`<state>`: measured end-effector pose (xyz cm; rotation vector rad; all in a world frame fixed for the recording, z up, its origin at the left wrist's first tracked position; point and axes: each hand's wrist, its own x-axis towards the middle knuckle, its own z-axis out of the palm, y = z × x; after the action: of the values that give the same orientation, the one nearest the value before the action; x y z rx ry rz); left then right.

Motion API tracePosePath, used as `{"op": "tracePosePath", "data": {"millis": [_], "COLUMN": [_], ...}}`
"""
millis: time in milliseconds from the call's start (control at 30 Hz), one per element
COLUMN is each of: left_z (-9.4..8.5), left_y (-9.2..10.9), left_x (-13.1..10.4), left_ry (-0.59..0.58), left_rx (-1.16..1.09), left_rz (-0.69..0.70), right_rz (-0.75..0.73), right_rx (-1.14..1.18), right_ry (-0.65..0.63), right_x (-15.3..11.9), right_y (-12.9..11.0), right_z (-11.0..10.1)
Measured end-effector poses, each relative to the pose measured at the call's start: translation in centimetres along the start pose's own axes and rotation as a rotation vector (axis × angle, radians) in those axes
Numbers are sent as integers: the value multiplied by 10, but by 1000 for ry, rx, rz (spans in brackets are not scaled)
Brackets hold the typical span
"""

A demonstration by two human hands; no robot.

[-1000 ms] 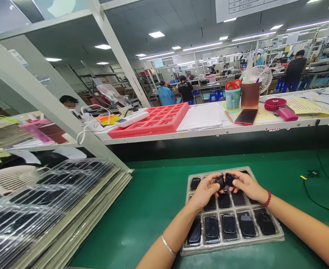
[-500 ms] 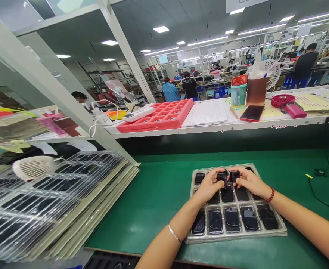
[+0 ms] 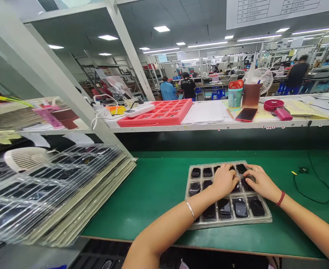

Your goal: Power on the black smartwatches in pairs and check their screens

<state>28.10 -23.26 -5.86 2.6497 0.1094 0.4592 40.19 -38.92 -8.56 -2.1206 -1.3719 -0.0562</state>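
Note:
A clear plastic tray (image 3: 228,225) lies on the green table, with dark, rounded-square, glossy pieces in its compartments. My left hand (image 3: 225,180) reaches over the tray's back rows. Its fingers and thumb are curled around a black square piece (image 3: 232,168), which they mostly cover. To the right, my right hand (image 3: 261,182) is at the tray's right edge, thumb and forefinger apart, with nothing between them. Another black piece (image 3: 241,169) sits in the back right compartment, just left of its fingertips.
Stacked clear trays (image 3: 97,186) of dark pieces fill the left side, with a white fan (image 3: 27,158) on top. A black cable (image 3: 318,201) lies at right. The shelf behind bears a red foam tray (image 3: 164,112), papers, a phone (image 3: 246,114) and cups. People are farther back.
The view has shifted. My right hand has let go of its black piece and opened at the tray's right edge. My left hand has lowered toward the back row.

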Motion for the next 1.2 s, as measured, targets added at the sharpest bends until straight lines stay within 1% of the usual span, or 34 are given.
{"op": "tracePosePath", "data": {"millis": [67,133,200,267,333,400,467,533,600,667,700,733,800,867,933,1000,1067,1133,1200], "left_z": [-12,-34,-61,-85,-100,-106,-105,-102,-100,-99,-98,-96,-87,-75,-60,-47,-38,-32,-30], "left_y": [-3,-11,-19,-26,-30,-33,-34,-34,-33,-33,-33,-34,-36,-40,-45,-49,-54,-60,-64], "left_x": [-9,-26,-49,-73,-96,-115,-130,-138,-142,-140,-136,-129,-107,-78,-47,-25,-14,-14,-19], "left_ry": [-38,-86,-148,-254,-351,-371,-343,-308,-269,-186,-136,-85,-9,26,57,70,48,4,-29], "left_rx": [102,143,166,189,235,307,338,280,128,-89,-207,-327,-563,-790,-971,-1118,-1258,-1368,-1426], "left_rz": [10,26,51,76,48,-30,-106,-155,-174,-202,-227,-263,-345,-410,-435,-446,-467,-484,-479], "right_rz": [-34,-87,-157,-241,-321,-362,-369,-372,-389,-379,-342,-281,-104,80,216,304,339,336,313], "right_rx": [-46,-66,-50,-15,15,2,-19,23,166,382,498,606,785,911,1021,1169,1337,1460,1521], "right_ry": [18,19,-17,-92,-182,-249,-288,-310,-333,-368,-385,-395,-383,-311,-187,-72,-28,-51,-100], "right_x": [-5,-7,-7,-6,-4,-2,0,2,5,9,12,17,28,40,49,53,53,51,49], "right_y": [-5,-18,-40,-67,-95,-118,-133,-140,-139,-133,-128,-121,-103,-82,-62,-47,-40,-39,-42], "right_z": [-3,-6,-7,-1,12,29,44,52,50,41,37,33,29,31,35,39,40,41,40]}}
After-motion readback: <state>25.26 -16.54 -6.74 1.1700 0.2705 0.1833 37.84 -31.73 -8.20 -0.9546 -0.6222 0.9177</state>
